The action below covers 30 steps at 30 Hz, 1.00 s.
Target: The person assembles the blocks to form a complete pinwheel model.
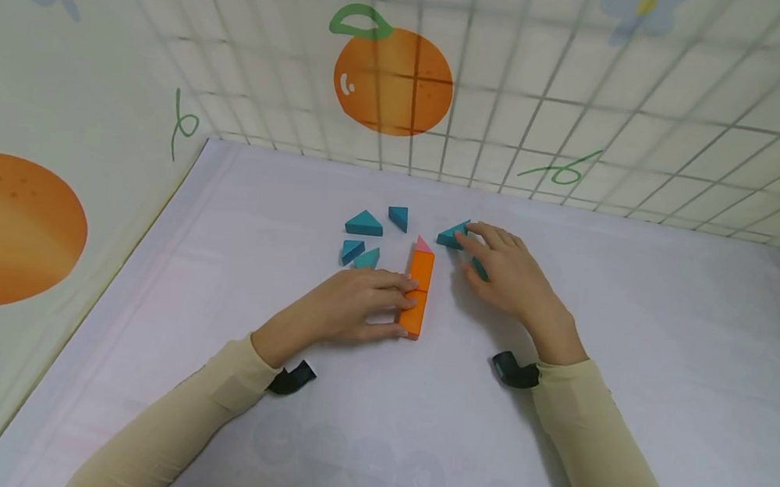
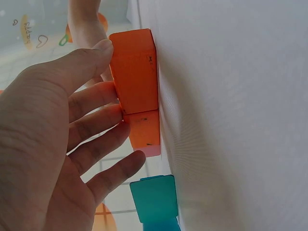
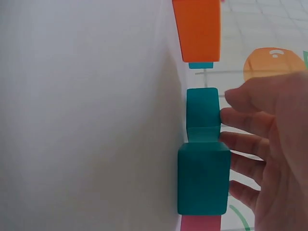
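Observation:
Two orange rectangular blocks lie end to end in a line, with a small pink triangular block at the far end. My left hand rests its fingertips along them, fingers fairly straight, the thumb at the near block's end in the left wrist view. To the right, my right hand reaches with extended fingers over a teal triangular block, fingertips right at its edge. Another teal block is partly hidden under that hand. The right wrist view shows the fingertips beside two teal blocks.
Several teal triangular blocks lie left of the orange line, among them a larger one and a small one. A pink block shows low in the right wrist view. A wall with orange-fruit pictures borders the white table.

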Available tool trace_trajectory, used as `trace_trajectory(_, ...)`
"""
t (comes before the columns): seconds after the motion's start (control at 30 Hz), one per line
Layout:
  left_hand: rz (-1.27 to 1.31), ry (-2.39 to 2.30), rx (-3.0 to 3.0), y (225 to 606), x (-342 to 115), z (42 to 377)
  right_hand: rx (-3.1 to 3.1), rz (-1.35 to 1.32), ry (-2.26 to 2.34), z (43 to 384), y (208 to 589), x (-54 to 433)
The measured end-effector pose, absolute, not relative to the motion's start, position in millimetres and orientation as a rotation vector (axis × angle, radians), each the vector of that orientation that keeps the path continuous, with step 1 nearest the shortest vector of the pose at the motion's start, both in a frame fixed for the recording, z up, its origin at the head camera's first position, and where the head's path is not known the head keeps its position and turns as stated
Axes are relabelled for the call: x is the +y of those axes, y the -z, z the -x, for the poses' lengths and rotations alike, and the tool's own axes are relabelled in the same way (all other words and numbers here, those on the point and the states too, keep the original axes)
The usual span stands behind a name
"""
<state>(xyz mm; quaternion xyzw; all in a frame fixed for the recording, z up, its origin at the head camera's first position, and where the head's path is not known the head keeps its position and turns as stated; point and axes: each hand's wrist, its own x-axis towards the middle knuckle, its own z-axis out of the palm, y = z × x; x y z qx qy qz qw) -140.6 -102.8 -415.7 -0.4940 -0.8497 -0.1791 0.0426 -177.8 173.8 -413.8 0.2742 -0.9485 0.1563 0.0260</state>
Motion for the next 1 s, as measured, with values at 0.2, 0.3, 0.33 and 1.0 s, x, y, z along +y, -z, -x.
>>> trace_trajectory(0.2, 1.513, 0.55, -2.597, 415.5, -102.9, 140.8, -2.948, -0.849, -0.477, 177.8, 413.4, 172.3)
trace_trajectory(0.3, 1.515, 0.55, -2.595, 415.0, -103.2, 140.4, -2.958, -0.854, -0.479, 177.4, 413.5, 170.2)
trace_trajectory(0.33, 1.515, 0.552, -2.595, 414.8, -103.2, 140.1, -2.961, -0.854, -0.477, 176.9, 413.4, 169.3)
trace_trajectory(1.0, 1.512, 0.55, -2.6, 414.8, -103.4, 140.4, -2.89, -0.845, -0.496, 176.5, 412.6, 166.2)
